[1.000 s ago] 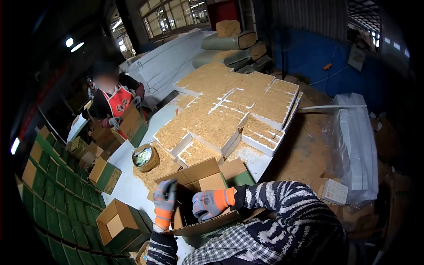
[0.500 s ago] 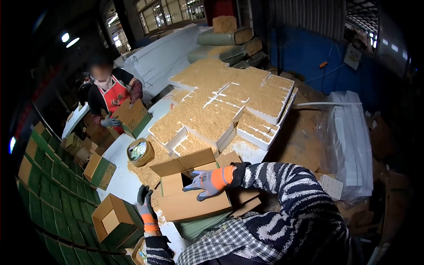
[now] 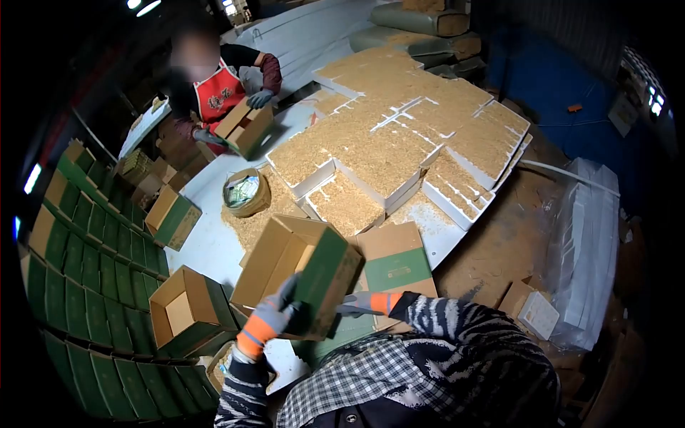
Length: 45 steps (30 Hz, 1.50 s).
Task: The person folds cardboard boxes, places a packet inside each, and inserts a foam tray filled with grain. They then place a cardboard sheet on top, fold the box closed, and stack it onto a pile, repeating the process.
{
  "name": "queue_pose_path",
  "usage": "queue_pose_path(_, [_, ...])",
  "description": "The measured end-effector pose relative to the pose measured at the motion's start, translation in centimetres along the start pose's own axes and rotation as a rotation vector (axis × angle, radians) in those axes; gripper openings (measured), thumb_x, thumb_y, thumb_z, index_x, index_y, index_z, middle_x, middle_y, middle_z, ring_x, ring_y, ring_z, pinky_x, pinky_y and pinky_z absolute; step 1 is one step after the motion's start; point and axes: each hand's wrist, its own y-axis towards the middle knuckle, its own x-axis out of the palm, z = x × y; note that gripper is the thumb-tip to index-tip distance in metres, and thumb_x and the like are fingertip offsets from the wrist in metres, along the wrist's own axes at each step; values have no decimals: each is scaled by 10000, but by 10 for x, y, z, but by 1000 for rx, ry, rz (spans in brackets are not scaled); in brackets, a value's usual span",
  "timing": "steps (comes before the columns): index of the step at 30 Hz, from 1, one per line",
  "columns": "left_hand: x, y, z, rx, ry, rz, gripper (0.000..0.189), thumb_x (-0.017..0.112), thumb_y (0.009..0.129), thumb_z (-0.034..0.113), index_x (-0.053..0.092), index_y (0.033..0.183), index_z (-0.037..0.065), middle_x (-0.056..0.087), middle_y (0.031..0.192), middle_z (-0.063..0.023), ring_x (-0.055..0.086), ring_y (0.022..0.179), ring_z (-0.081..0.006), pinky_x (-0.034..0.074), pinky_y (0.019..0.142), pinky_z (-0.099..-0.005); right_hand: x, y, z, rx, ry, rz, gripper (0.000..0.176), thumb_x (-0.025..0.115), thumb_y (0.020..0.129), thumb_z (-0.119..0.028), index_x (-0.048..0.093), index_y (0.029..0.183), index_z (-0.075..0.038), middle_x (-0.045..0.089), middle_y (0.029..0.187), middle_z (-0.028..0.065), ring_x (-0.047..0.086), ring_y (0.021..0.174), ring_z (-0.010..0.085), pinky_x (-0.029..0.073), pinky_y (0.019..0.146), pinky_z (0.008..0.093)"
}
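Note:
An open brown and green cardboard box (image 3: 325,274) is tilted up in front of me, its opening facing the upper left. My left hand (image 3: 277,312), in a grey and orange glove, grips its near lower side. My right hand (image 3: 364,304) touches the box's lower right edge, its fingertips partly hidden behind the green panel. Flat green and brown cardboard (image 3: 397,265) lies to the right of the box, with more green cardboard under it.
White trays of sawdust (image 3: 399,135) fill the table's far side. A round basket (image 3: 246,192) holds packets. Open boxes (image 3: 187,314) stand left, beside rows of green boxes (image 3: 75,307). Across the table a person in a red apron (image 3: 217,93) holds a box.
The box has been lifted and turned, its green side now showing. My left hand has come to it; my right hand has moved from its top to its lower right. The view has shifted.

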Motion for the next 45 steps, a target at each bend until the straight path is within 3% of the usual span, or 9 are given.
queue_pose_path(4, [10,-15,48,-128,115,-289,549,653,883,274,492,1399,175,671,1065,-203,636,937,-414,505,846,-423,-140,-49,-20,347,217,363,277,531,895,-198,721,1032,-48,744,856,76,691,669,143,546,618,270])
queue_pose_path(8, [28,-20,8,158,-206,-217,282,686,848,250,702,1102,129,703,993,-116,661,859,-334,512,813,-383,-246,-15,113,22,67,1284,476,554,942,-297,535,1355,-61,589,1305,200,557,1223,260,441,963,312])
queue_pose_path(12, [8,-4,25,157,-109,479,208,649,832,137,700,1020,65,668,1082,-138,608,1059,-331,472,942,-397,-286,33,112,1005,135,1164,1371,593,586,-892,127,1542,-26,331,1506,223,365,1351,415,330,1083,465])
queue_pose_path(19, [34,-6,-30,-366,-450,726,442,625,914,168,549,1340,81,464,1437,-177,330,1408,-314,285,1135,-381,-275,73,103,529,206,1696,935,646,832,-421,132,1542,-96,251,1550,163,304,1368,297,256,1096,390])
queue_pose_path(25, [39,-14,-53,-326,-574,578,611,564,965,285,345,1477,35,319,1545,-170,257,1448,-303,225,1169,-349,-253,-22,6,-68,812,1316,564,572,958,-190,340,1471,-209,517,1388,148,635,944,256,552,698,377])
queue_pose_path(27, [47,-14,-71,-225,-527,581,558,537,981,260,364,1452,15,329,1528,-191,290,1427,-328,236,1168,-354,-252,-57,-35,-250,1016,985,531,646,892,-85,461,1386,-141,495,1407,172,594,1138,286,522,896,391])
queue_pose_path(31, [62,-9,-94,73,-41,637,501,505,998,254,392,1412,-6,365,1487,-221,318,1402,-353,249,1164,-358,-266,-106,-89,-479,-681,840,416,669,869,-38,555,1268,-69,469,1434,212,487,1302,337,402,1062,404])
queue_pose_path(39, [68,13,-98,-195,-600,751,490,395,1041,304,395,1425,-1,385,1488,-184,361,1379,-309,267,1153,-339,-202,-70,-256,-104,422,389,828,732,790,-94,310,1501,-42,463,1433,166,504,1266,226,426,1035,343])
queue_pose_path(45, [64,10,-81,-229,-1112,765,616,605,932,252,373,1447,6,483,1414,-153,450,1301,-250,340,1084,-319,-151,-3,-222,19,101,348,1056,838,737,-201,168,1539,-54,516,1376,178,554,1182,237,453,973,324])
